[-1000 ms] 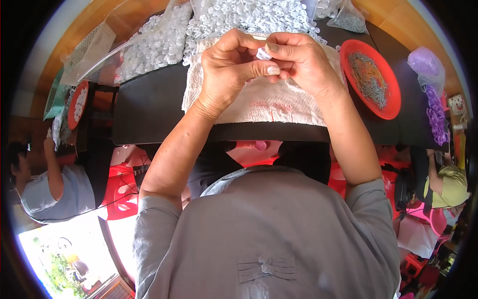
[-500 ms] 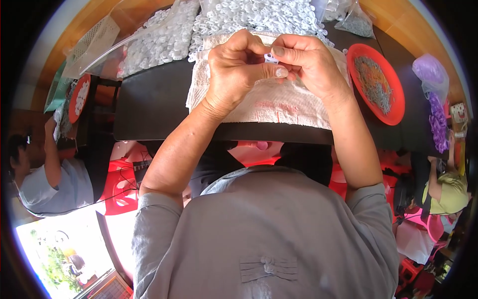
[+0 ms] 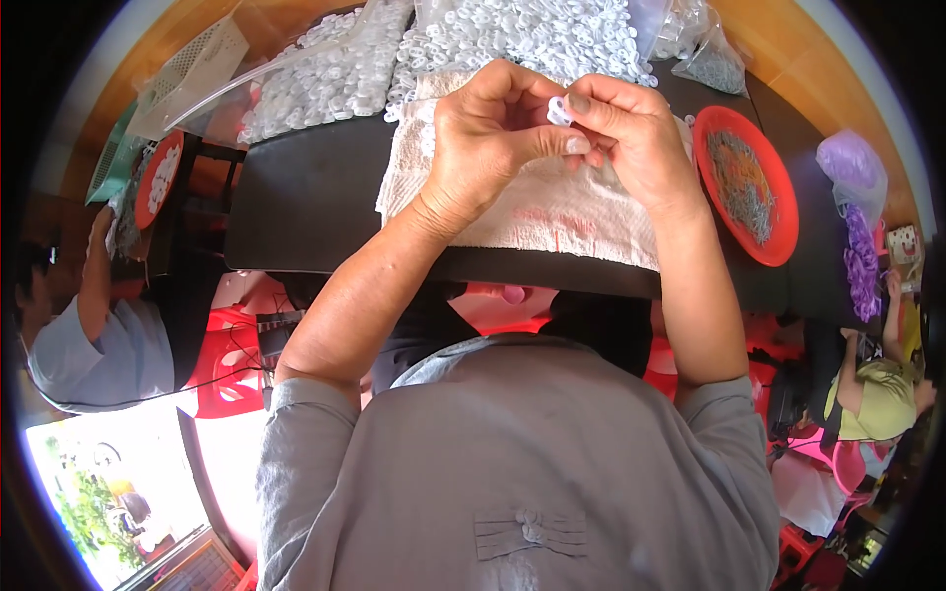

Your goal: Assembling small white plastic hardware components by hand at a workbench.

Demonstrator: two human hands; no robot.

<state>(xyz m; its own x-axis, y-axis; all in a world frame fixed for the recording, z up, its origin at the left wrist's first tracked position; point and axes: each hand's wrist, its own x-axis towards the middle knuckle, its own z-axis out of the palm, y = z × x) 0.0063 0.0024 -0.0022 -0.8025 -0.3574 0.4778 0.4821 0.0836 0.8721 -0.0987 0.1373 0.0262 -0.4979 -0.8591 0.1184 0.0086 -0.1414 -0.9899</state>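
A hand could pass low over the dark surface (image 3: 315,197) left of the towel (image 3: 591,231). Heaped white pieces (image 3: 532,39) block the far side; a red tray (image 3: 785,219) stands just beside the right hand (image 3: 641,143).

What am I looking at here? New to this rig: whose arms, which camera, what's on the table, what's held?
No robot: these are a person's bare hands. The view comes from the left of two fisheye cameras on their head, looking down, so straight edges bend and their own grey shirt fills the bottom.

On the dark table lie a pale towel, a heap of small white pieces beyond it, and a red dish of thin grey and orange bits to the right.

The right hand pinches one white piece. The left hand meets it there; whether it grips too is hard to tell.
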